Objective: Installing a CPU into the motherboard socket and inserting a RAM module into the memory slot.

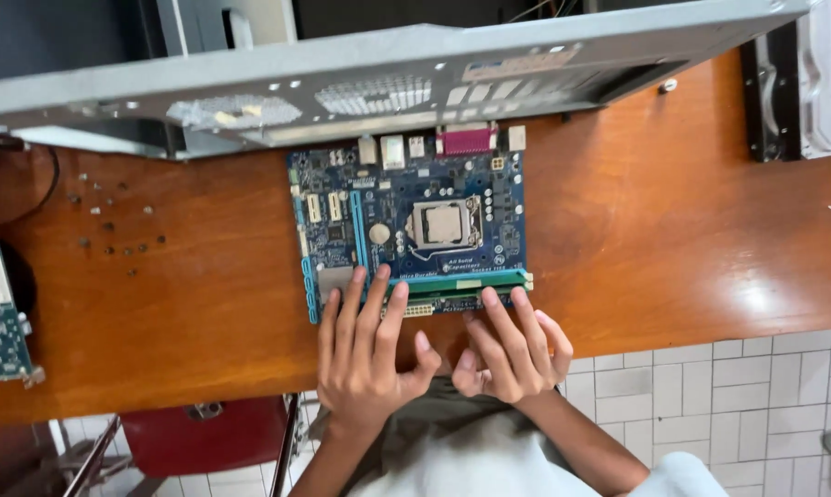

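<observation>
Two hands: both flat, fingers spread
Left hand [365, 354]: fingertips on blue rectangular motherboard [411, 225] near edge
Right hand [512, 350]: fingertips on green memory stick [457, 281]
Motherboard: on orange wooden table [673, 230], just below grey metal case [379, 78]
Screws [112, 221]: scattered left of motherboard

Computer repair workshop: bare motherboard [411, 225], opened metal PC case [342, 83], loose screws [112, 221] on wooden desk [673, 239].

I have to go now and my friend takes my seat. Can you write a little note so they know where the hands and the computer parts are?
Left hand: fingers spread on the blue motherboard near edge.
Right hand: fingertips pressing the green memory stick lying along its slot.
Board lies flat on the wooden table, before the grey metal case.
Loose screws lie far left.
Whether the stick is fully seated cannot be told.
</observation>
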